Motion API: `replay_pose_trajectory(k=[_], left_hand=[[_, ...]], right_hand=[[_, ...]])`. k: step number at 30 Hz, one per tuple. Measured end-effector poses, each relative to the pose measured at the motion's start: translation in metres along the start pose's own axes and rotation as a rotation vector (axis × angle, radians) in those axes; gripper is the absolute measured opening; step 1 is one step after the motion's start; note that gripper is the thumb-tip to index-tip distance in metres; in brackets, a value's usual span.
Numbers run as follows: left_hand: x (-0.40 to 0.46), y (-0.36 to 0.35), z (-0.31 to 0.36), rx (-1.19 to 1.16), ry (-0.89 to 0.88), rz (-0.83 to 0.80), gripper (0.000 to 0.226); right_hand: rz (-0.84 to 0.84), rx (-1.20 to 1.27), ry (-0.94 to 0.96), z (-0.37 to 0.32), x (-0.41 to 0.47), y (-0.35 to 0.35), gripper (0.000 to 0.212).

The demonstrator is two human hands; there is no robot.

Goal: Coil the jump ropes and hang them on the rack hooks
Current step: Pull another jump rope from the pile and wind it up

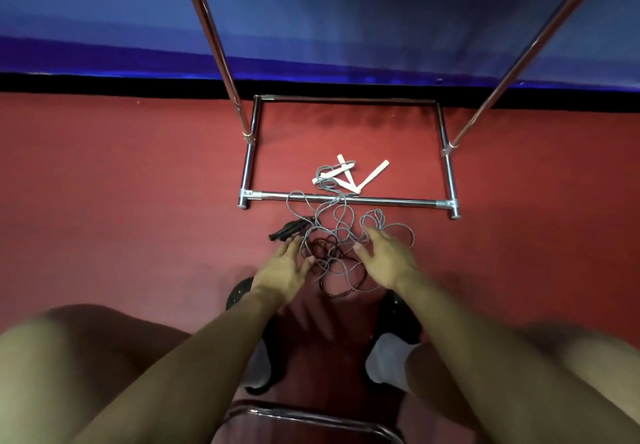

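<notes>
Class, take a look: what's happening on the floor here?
A person is reaching down with both hands into a tangle of jump ropes on the red floor. The left hand is near the black handles; the right hand is spread over the grey cord. The white handles lie inside the rack base. Nothing is coiled or hung yet.

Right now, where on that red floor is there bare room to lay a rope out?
Bare floor lies left of the rack base, and more right of it. The back half inside the base is free too. It is crowded at the tangled ropes between left hand and right hand.
</notes>
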State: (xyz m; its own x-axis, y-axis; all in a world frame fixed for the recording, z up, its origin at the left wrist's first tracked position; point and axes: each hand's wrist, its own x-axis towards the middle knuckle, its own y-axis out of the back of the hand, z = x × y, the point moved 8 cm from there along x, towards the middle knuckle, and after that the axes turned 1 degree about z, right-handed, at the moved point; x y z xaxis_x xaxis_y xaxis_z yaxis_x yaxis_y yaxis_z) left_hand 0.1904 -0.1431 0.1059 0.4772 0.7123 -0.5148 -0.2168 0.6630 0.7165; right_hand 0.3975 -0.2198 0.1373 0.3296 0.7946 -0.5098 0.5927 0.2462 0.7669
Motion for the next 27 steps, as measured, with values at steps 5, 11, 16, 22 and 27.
replay_pose_trajectory(k=[5,11,16,22,27], left_hand=[[0.047,-0.026,-0.037,0.046,0.095,-0.047,0.064],[0.109,-0.034,-0.079,-0.026,0.192,0.001,0.052],[0.152,-0.047,-0.104,-0.034,0.238,0.02,0.048],[0.183,-0.06,-0.131,-0.042,0.296,0.075,0.051],[0.197,-0.064,-0.136,-0.076,0.254,0.033,0.06]], right_hand=[[-0.108,0.014,-0.016,0.011,0.044,-0.055,0.062],[-0.12,0.022,0.052,-0.005,0.102,-0.084,0.06],[-0.104,0.08,0.137,-0.022,0.141,-0.101,0.061],[-0.064,0.196,0.094,-0.018,0.16,-0.122,0.058],[-0.049,0.247,0.074,-0.012,0.163,-0.13,0.056]])
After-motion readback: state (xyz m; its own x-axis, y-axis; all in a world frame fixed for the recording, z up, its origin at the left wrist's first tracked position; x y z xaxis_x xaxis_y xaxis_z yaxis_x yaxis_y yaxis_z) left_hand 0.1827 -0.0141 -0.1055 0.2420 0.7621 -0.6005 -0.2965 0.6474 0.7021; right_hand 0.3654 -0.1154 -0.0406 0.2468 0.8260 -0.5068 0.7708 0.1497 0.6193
